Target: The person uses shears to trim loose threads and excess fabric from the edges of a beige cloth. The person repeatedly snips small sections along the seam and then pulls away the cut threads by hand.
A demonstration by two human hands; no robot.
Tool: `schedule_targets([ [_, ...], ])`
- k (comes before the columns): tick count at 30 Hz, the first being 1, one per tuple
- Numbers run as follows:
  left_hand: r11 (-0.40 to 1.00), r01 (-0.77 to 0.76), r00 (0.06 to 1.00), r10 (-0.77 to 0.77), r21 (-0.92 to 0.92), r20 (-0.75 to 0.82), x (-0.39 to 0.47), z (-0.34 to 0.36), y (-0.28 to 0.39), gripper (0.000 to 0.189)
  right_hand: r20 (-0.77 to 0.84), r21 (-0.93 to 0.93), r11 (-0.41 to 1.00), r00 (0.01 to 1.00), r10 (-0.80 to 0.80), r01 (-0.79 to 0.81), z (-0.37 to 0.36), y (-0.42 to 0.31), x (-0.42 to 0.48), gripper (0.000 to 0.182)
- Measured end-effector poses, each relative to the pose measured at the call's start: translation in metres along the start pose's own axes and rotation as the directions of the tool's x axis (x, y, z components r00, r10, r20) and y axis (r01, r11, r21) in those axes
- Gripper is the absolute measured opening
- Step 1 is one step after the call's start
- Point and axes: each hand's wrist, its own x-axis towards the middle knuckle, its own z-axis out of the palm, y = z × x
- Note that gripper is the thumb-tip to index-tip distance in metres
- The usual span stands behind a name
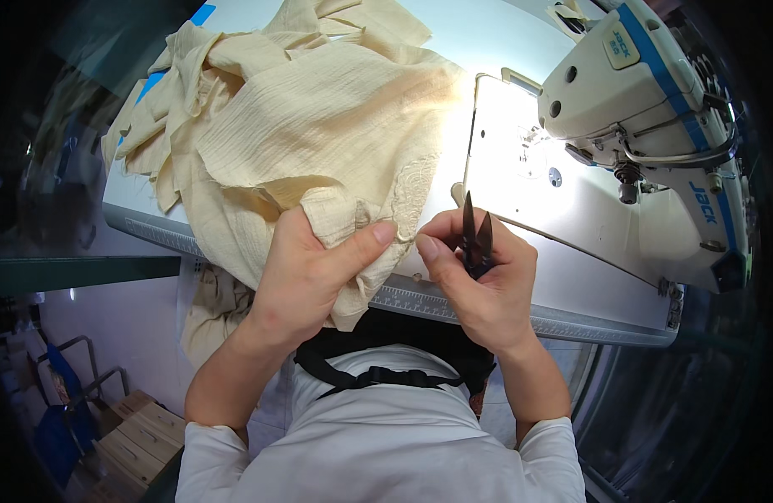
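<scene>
A cream crinkled fabric piece (323, 119) with an embroidered, scalloped edge lies bunched over the left part of the sewing table and hangs past its front edge. My left hand (311, 270) pinches a folded part of it between thumb and fingers, close to the embroidery. Just right of that fold, the thumb and index fingertip of my right hand (487, 270) are pressed together at the fabric's edge; whether a thread is between them is too small to tell. Dark thread snips (476, 242) rest in my right palm, their two blades apart and pointing away from me.
A white and blue Jack sewing machine (638, 94) stands at the right, its lamp lighting the needle plate (531, 151). A ruler strip (418, 298) runs along the table's front edge. More cream cloth (216, 308) hangs below at the left. Wooden drawers (141, 440) stand at lower left.
</scene>
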Motion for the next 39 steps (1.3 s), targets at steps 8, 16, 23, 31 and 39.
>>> schedule_targets([
  [8,0.999,0.002,1.0,-0.004,0.049,0.029,-0.0006,-0.0047,-0.0015,0.027,-0.002,0.03,1.0,1.0,0.001,0.0,0.006,-0.002,0.0047,0.01],
  [16,0.998,0.003,1.0,-0.004,0.069,0.023,-0.0005,-0.0025,-0.0014,0.029,-0.001,0.057,0.996,0.998,0.068,-0.068,0.0061,-0.0029,0.0048,0.01],
  [23,0.993,-0.018,0.999,0.013,0.121,0.037,-0.0011,-0.0032,-0.0012,0.029,0.046,0.046,0.992,0.993,0.111,-0.113,0.0043,-0.0059,0.0063,0.011],
  [31,0.99,-0.008,0.999,0.003,0.143,0.033,-0.0012,-0.0028,-0.0001,0.027,0.056,0.085,0.985,0.988,0.146,-0.151,0.0039,-0.0095,0.0052,0.011],
  [39,0.995,-0.026,1.0,0.027,0.094,-0.01,-0.0019,0.0009,-0.0008,0.016,0.021,0.071,0.983,0.985,0.17,-0.171,0.0002,-0.0088,0.0003,0.01],
])
